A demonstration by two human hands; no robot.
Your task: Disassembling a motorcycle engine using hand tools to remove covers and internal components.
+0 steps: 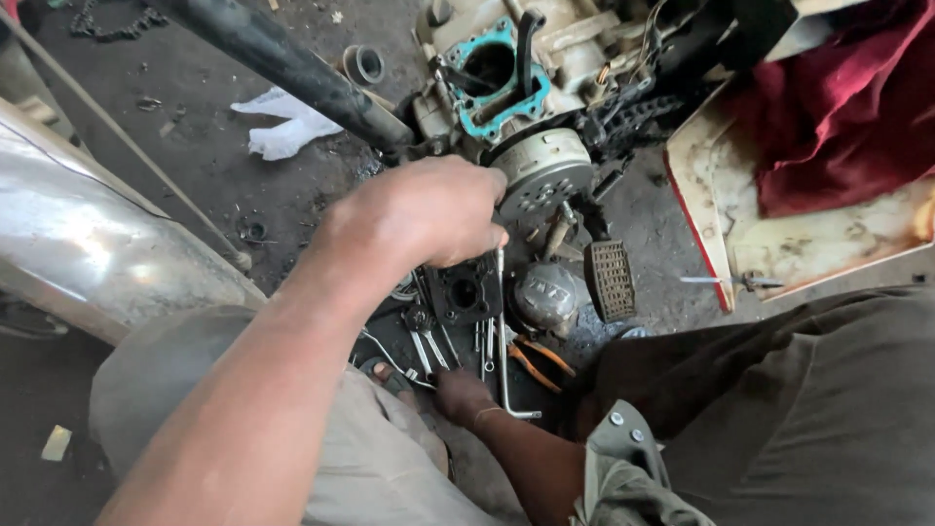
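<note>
Nearest, right hand (460, 394) down among wrenches (429, 348) and orange-handled pliers (536, 358) on the floor, grip hidden, cannot tell. Above, left hand (419, 209) fisted, grip pressed together on a long L-shaped metal bar (501, 331). Beyond, round engine cover (541, 170), then open cylinder with teal gasket (492, 73). Far right, cream tray (779, 234) holding red cloth (838, 107)

No packages, labels, signs or screens visible
</note>
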